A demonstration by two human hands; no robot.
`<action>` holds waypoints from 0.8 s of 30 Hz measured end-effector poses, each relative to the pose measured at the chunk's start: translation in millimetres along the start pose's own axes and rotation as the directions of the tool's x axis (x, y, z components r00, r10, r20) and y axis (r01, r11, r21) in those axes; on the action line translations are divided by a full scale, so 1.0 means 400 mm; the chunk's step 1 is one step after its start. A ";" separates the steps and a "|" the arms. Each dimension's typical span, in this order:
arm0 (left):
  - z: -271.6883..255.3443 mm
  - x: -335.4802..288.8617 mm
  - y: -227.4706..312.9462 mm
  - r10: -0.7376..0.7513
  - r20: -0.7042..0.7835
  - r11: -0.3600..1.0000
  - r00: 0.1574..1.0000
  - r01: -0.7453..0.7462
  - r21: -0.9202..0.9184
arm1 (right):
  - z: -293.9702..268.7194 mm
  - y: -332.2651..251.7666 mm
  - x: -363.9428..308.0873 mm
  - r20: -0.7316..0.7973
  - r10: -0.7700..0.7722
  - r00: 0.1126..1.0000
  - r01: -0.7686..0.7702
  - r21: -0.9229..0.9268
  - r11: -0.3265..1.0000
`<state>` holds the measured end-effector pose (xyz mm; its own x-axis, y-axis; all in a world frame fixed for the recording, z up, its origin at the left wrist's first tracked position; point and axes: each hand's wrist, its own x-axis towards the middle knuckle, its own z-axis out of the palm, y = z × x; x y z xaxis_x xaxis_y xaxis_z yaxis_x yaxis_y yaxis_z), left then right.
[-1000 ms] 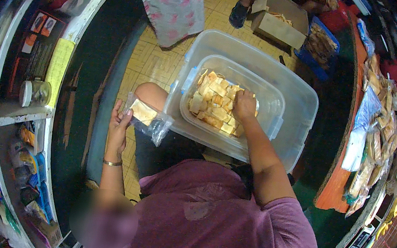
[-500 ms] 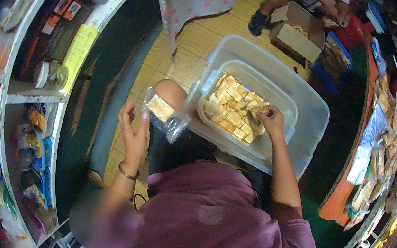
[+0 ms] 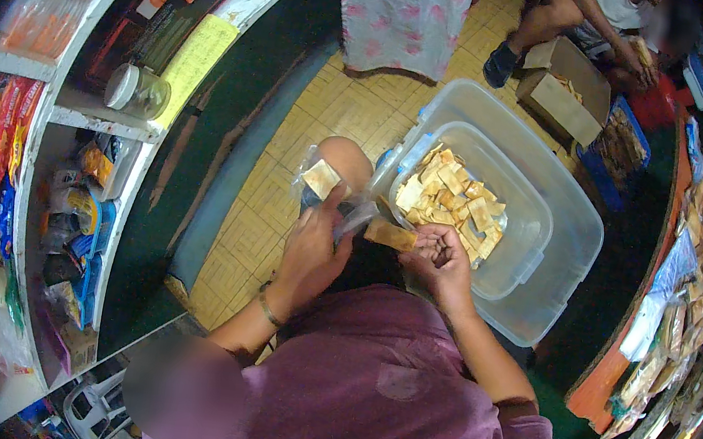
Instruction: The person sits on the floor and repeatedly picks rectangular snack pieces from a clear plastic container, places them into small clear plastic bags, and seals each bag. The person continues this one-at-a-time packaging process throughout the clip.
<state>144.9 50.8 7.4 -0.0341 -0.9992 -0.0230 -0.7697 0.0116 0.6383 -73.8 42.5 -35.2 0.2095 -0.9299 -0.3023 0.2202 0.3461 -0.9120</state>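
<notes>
A clear plastic bag (image 3: pixel 357 219) rests by my bare knee (image 3: pixel 348 160), with one pale, flat toasted bread piece (image 3: pixel 320 179) inside it. My left hand (image 3: pixel 314 246) is on the bag, its fingers gripping near the bag's mouth. Close to that mouth, my right hand (image 3: pixel 442 263) pinches a browned toasted bread piece (image 3: pixel 391 233) by one end. Many similar pieces (image 3: pixel 446 189) lie heaped in the smaller clear tub (image 3: pixel 535 207), which sits inside a larger clear plastic bin (image 3: pixel 577 232) in front of me to the right.
Far right, another person's hand (image 3: pixel 642 69) holds a piece beside a cardboard box (image 3: pixel 567 95) and a blue tray (image 3: pixel 628 147). A shelf (image 3: pixel 102 123) with packets and a jar stands on the left. Bagged goods (image 3: pixel 681 283) line the right. A patterned cloth (image 3: pixel 400 21) hangs ahead.
My right hand has left the tub and come toward the bag with a bread piece. My left hand, earlier spread beside the bag, has moved right onto it. The whole view has shifted.
</notes>
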 end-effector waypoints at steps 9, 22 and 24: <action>0.045 0.010 0.015 -0.025 -0.118 0.977 0.993 -0.001 -0.214 | 0.055 0.032 0.019 -0.062 -0.150 0.987 0.134 -0.204 0.970; 0.055 -0.009 0.010 -0.064 -0.092 0.969 0.994 0.040 -0.243 | 0.092 0.049 0.069 -0.063 -0.226 0.972 0.206 -0.235 0.950; 0.056 -0.005 0.009 0.015 -0.183 0.980 0.983 -0.051 -0.194 | 0.093 0.055 0.067 -0.053 -0.186 0.981 0.170 -0.221 0.960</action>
<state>127.8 53.8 -7.6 0.0712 -0.9893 0.1277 -0.6290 0.0548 0.7755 -27.7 29.9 -53.0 0.1136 -0.9834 -0.1416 0.0365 0.1466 -0.9885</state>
